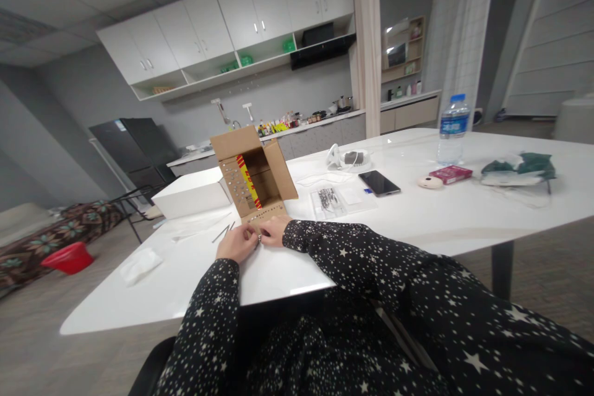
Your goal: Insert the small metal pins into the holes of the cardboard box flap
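two hands — left (237, 242) and right (275, 230) — one cardboard box (253, 176), one white box (191, 193), one water bottle (453, 129), one phone (379, 182), one red pack (450, 174), one clear bag (328, 201).

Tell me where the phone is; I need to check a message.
In the head view the phone lies flat on the white table, right of the open cardboard box, beside the clear bag.

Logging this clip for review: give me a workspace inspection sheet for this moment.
Surface: white table, glossy.
Job's things: open cardboard box, its near flap studded with small metal pieces; loose metal pins beside it.
Clutter: white box, phone, water bottle, red pack, clear bag.
Hands: left hand and right hand meet at the flap's edge; what they pinch is too small to tell.
Cables: nothing seen.
Surroundings: kitchen cabinets, fridge.
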Motion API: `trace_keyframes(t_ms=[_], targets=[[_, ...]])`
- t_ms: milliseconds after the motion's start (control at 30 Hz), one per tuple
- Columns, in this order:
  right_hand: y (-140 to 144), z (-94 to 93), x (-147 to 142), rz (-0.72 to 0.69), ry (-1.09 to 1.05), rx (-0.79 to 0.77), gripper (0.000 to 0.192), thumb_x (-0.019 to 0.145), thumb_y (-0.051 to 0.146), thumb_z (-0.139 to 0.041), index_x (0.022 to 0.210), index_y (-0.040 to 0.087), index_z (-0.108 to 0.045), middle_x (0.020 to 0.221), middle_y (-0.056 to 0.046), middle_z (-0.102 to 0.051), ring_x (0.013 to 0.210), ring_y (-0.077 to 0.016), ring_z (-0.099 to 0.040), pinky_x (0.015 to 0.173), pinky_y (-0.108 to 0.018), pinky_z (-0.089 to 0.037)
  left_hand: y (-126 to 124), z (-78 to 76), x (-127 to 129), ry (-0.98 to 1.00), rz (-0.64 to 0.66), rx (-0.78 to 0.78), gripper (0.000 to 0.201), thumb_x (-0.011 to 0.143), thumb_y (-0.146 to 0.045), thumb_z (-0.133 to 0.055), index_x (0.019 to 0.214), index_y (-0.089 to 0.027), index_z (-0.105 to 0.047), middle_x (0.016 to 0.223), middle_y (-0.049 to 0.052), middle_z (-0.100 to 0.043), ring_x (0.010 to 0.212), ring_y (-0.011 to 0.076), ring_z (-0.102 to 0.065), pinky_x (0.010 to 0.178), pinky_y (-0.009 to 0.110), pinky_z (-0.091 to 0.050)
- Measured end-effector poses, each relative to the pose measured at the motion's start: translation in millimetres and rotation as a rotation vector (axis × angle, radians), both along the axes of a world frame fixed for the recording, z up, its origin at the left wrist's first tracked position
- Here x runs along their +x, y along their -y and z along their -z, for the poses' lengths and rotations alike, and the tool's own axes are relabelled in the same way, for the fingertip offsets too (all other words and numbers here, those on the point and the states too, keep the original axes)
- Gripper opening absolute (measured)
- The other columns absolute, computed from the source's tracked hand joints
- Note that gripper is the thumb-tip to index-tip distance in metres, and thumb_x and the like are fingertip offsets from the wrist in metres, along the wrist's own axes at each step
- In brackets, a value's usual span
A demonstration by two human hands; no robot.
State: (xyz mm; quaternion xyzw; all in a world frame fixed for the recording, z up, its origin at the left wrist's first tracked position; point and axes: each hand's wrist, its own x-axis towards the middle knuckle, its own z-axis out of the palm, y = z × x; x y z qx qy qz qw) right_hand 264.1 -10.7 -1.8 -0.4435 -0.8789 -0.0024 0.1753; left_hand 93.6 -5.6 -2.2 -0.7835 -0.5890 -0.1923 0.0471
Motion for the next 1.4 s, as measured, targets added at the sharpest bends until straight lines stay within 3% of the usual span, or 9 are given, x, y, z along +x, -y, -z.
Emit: trace_keyframes(t_ms=[433,1400], targets=[[0.4,-0.1,-0.9,0.008,0.0,0.01,0.032,0.08,0.042,-0.041,0.092,0.022,-0.063,0.087,-0.006,-0.068,0.075,-0.0219,-0.061,0.061,-0.03,-0.042,2.0,-1.7,3.9,-0.047,-0.017,-0.137,0.022,0.07,-0.037,-0.047,0.079,-0.022,-0.062,0.071,0.003,-0.063,0.073,0.0185,-0.059,0.068,0.028,-0.043],[-4.1,4.6,-1.7,0.01,-0.005,-0.006,0.03,0.079,0.043,-0.045,0.086,0.02,-0.063,0.084,-0.006,-0.067,0.075,-0.021,-0.06,0.062,-0.03,-0.042,1.2,0.1,4.0,-0.039,-0.039,-0.151,0.02,0.069,-0.037,-0.048,0.076,-0.02,-0.057,0.074,0.004,-0.065,0.074,0.0192,-0.06,0.065,0.028,-0.043]])
